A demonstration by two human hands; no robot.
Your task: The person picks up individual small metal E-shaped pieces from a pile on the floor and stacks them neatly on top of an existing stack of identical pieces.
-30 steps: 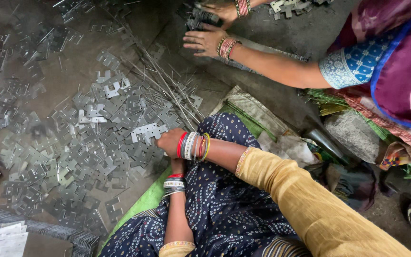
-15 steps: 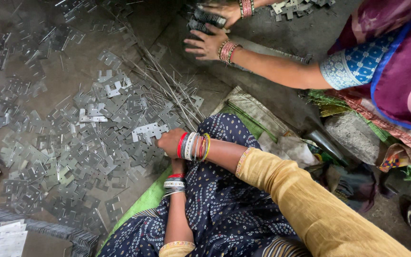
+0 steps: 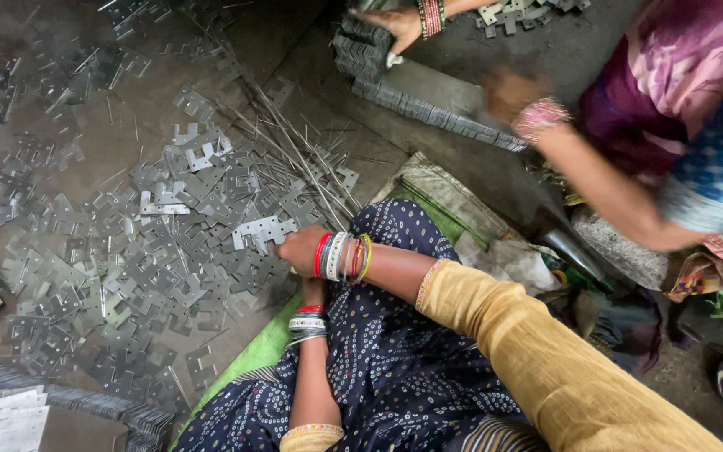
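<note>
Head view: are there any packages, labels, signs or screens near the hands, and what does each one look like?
No labels, signs or screens show.
Woven sack: flat on the floor right of the right hand, beige with green stripes.
Crumpled bag: beside the sack, pale, shapeless.

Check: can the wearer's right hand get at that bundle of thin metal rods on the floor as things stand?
Probably yes. The right hand rests at the edge of the flat metal pieces, and the rods lie just beyond it with only loose pieces between. The co-worker's hands work farther off.
</note>
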